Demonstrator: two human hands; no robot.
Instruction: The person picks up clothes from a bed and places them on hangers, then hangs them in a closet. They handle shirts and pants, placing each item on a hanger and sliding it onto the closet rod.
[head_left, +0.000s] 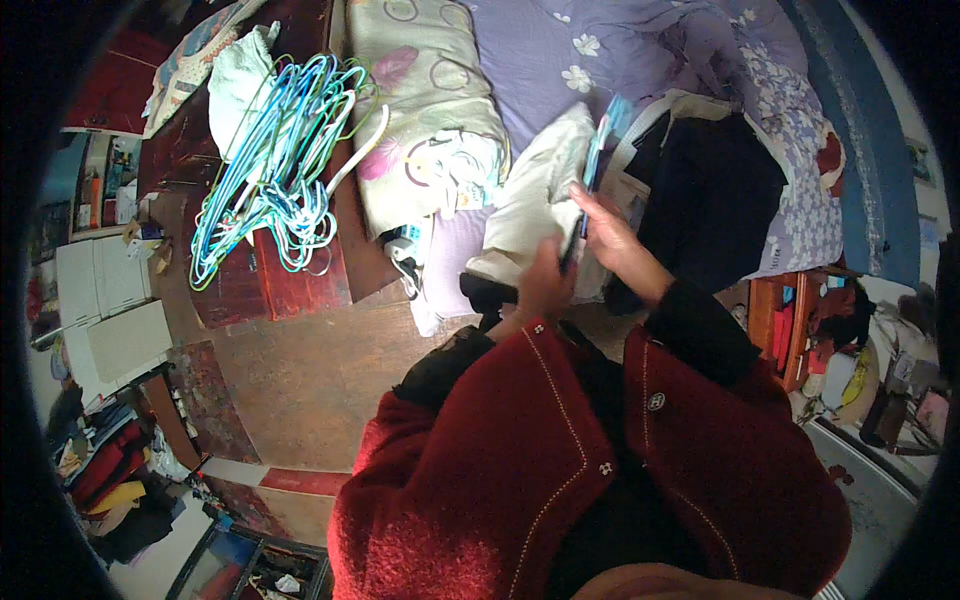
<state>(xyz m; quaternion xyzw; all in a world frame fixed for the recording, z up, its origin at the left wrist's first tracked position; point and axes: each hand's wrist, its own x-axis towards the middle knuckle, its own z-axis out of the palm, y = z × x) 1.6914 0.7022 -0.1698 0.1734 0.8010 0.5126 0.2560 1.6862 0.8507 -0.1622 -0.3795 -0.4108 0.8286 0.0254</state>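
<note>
In front of me stands a blurred bundle of folded cloth, with a cream fabric on its left side and a narrow light-blue strip along its upper right edge. My right hand grips this edge, thumb on top. Lower down, my left hand touches the bundle's near end, blurred by motion; its fingers cannot be made out. A black piece of fabric shows beside it. Just right of my right hand, a dark folded garment lies on the bed.
Many tangled clothes hangers lie on a dark red wooden surface at left. A patterned rolled quilt bears a crumpled white cloth. Shelves stand at right, cluttered. Wooden-toned floor shows at lower left.
</note>
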